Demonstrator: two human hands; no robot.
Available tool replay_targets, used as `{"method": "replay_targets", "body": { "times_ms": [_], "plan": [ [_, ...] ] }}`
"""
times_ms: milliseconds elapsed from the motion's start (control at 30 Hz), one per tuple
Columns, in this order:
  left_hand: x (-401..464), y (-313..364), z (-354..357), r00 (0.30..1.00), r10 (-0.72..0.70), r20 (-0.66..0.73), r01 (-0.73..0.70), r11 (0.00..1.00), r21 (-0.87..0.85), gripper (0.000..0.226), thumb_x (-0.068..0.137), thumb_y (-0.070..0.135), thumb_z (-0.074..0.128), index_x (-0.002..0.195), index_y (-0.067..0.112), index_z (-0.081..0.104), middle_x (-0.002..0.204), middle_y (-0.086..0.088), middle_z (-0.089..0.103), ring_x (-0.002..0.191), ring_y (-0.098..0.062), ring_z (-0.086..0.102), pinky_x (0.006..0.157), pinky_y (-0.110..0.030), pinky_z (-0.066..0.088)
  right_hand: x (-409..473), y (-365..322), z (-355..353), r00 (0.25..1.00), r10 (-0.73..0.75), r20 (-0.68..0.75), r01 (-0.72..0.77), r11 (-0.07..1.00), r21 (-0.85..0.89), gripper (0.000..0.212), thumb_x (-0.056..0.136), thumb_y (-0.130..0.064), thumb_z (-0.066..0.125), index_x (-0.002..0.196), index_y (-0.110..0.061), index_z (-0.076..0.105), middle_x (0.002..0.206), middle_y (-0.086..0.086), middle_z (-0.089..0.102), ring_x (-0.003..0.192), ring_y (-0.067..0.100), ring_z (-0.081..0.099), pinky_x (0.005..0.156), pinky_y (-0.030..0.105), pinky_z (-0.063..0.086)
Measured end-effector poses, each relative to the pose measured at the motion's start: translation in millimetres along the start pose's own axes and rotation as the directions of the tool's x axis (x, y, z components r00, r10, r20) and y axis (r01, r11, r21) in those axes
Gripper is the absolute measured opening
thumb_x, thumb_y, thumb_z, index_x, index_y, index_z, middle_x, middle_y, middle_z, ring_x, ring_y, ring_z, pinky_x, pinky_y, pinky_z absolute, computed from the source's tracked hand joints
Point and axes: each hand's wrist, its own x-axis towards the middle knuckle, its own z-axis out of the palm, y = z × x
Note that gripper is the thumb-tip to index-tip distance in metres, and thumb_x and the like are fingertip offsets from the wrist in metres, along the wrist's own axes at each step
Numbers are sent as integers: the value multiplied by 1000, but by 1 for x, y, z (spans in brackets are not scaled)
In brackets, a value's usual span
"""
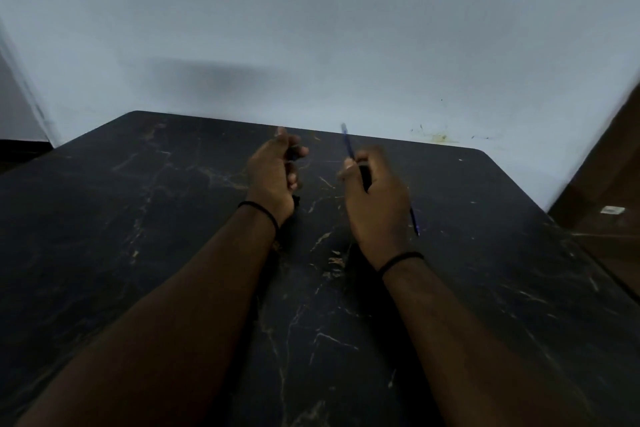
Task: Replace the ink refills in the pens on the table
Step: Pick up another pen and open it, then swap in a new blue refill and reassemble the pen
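Both forearms reach over the dark counter (173,218). Right hand (375,198) grasps a blue refill (347,142) with a dark pen barrel (364,177); left hand (277,173) is curled, its contents unclear. Best to feed the refill in straight and gently.

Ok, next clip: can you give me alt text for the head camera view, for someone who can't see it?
Two bare forearms reach over a dark marble-patterned table set against a pale wall; the right hand holds a thin blue refill and a dark pen part. The left hand is curled around something small and dark, too blurred to identify. Each wrist wears a black band.
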Motion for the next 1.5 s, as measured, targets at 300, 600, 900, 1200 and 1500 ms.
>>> {"method": "replay_targets", "body": {
  "times_ms": [300,600,900,1200,1500],
  "plan": [
    [-21,-6,18,849,-71,524,-182,892,414,34,97,27,60,67,23,75,41,7,48,42,-14,26,46,-27,21,7,-6,-3,966,75,-247,-6,964,268,4,101,-27,49,100,-25,45,100,-9,74,80,-7,67,67,14,52],
    [-14,-14,17,818,-92,568,-224,859,461,18,92,21,67,78,21,78,69,-15,62,45,-12,41,48,-27,31,11,-7,-4,956,118,-268,1,914,406,10,100,-21,53,92,-25,49,96,-2,73,81,11,69,68,23,54],
    [-3,-17,12,945,235,226,-321,791,521,25,91,21,69,78,0,75,68,-19,67,54,-12,49,55,-19,42,29,1,-24,847,377,-375,-65,773,631,29,99,-3,52,121,-18,39,70,5,70,64,18,67,70,38,58],
    [-2,-18,9,962,227,149,-272,823,498,24,92,24,67,82,3,75,83,-27,71,69,-20,57,69,-29,49,17,7,-10,983,121,-137,-96,979,178,19,100,-16,54,115,-22,64,94,-14,67,84,-8,62,76,10,47],
    [-4,-19,8,964,215,158,-266,824,500,26,92,24,68,83,0,75,86,-36,67,65,-19,52,54,-12,42,34,32,-37,986,-50,-162,-35,875,-482,26,96,-29,63,97,-6,75,95,15,61,91,30,55,74,36,44]
  ]
}}
